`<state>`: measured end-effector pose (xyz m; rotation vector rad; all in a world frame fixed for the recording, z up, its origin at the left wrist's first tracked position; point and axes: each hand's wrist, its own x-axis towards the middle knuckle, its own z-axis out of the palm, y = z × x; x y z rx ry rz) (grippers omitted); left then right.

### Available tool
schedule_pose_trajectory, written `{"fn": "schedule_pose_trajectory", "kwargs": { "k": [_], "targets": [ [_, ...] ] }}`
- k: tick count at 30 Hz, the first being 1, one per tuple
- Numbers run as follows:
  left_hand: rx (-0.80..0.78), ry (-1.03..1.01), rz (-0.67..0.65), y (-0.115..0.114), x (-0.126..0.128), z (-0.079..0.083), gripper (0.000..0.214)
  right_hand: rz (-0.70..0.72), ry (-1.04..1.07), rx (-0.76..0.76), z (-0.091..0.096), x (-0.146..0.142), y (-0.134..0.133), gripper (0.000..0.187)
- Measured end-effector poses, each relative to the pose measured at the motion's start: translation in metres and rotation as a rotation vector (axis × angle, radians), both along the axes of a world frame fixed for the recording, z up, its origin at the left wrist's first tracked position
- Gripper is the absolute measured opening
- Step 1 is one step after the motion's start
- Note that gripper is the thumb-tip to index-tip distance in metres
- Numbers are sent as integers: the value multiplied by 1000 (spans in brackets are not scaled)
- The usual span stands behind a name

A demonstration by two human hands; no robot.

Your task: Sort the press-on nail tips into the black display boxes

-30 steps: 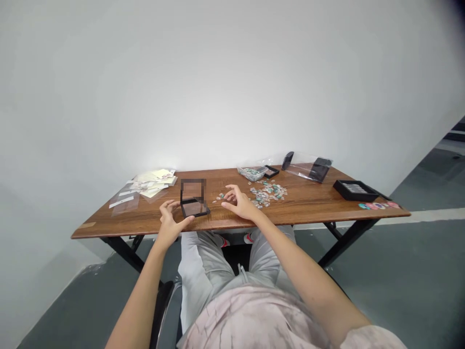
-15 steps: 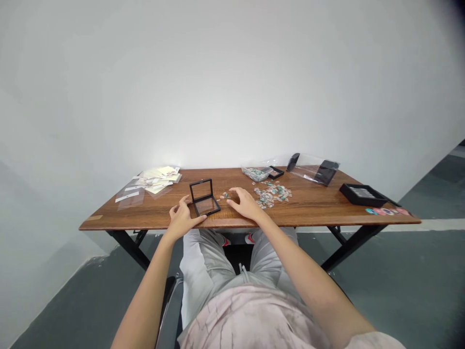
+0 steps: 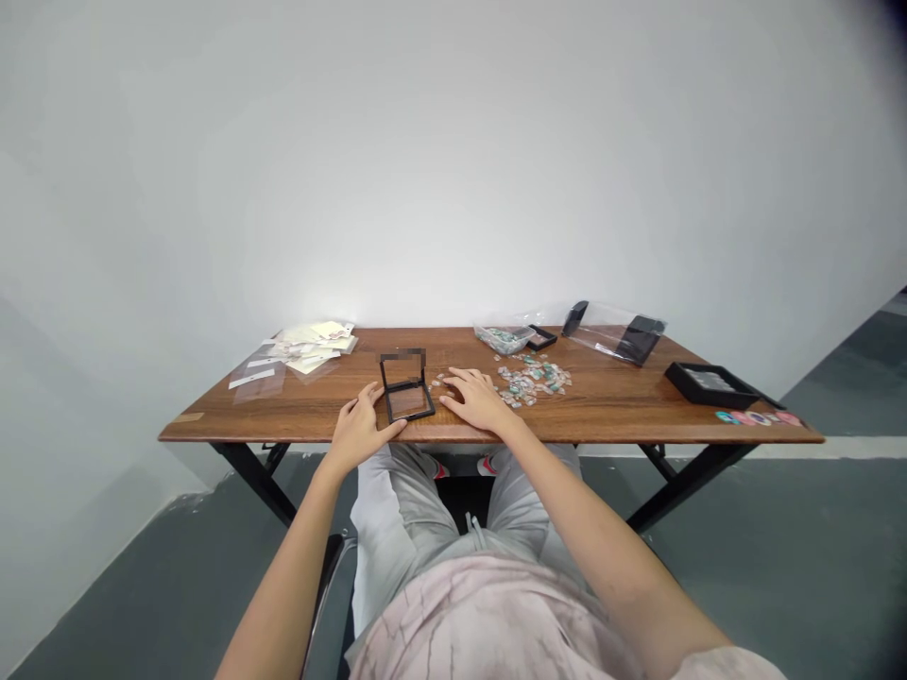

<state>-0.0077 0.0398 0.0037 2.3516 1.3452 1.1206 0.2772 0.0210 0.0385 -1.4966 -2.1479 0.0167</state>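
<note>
A black hinged display frame [image 3: 409,400] with clear panes stands opened near the table's front edge, its lid tilted up at the back. My left hand [image 3: 360,431] grips its left side, thumb at the front corner and fingers along the side edge. To the right of the frame, my right hand [image 3: 476,400] lies low over the tabletop with its fingers apart, holding nothing visible. A few small clear pieces [image 3: 437,380] lie between the frame and my right fingertips. A larger scatter of clear and green pieces [image 3: 531,380] spreads beyond my right hand.
On the wooden table [image 3: 609,411], cards in clear sleeves [image 3: 312,346] lie back left. A clear tub of pieces [image 3: 504,338], a small black frame [image 3: 541,337] and a clear package with black ends [image 3: 613,332] stand at the back. A black box [image 3: 710,382] and colourful discs [image 3: 757,417] are right.
The black frame has turned slightly and shifted a little to the right with my left hand, and its lid looks changed in angle. My right fingers have lowered and flattened toward the table.
</note>
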Motion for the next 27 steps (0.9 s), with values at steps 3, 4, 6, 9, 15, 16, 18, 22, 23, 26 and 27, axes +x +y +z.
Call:
{"fn": "schedule_pose_trajectory", "kwargs": {
  "k": [3,4,6,9,15,16,18,22,23,26,27],
  "targets": [
    [21,29,-4,-2,0,1,79,-26,24,32,-2,1,1,29],
    [30,40,-5,-3,0,1,79,-31,26,39,-2,1,1,26],
    [50,58,-6,-5,1,1,78,-38,23,48,-3,1,1,20],
    [83,81,-6,-7,2,0,77,-43,23,57,-3,2,1,14],
    [114,163,0,-12,2,1,76,-66,14,67,-3,1,0,11],
    [114,183,2,-13,2,2,76,-69,10,68,-3,1,0,11],
    [113,223,8,-14,1,3,76,-77,2,72,-2,1,-1,11],
    [115,282,29,-15,2,5,77,-93,-10,78,0,2,-3,11],
    [117,293,34,-15,2,5,77,-95,-11,77,1,2,-3,11],
    [125,321,43,-16,3,7,76,-97,-11,72,2,2,-3,13],
    [128,328,46,-16,3,7,76,-98,-10,71,2,2,-3,13]
  ]
}}
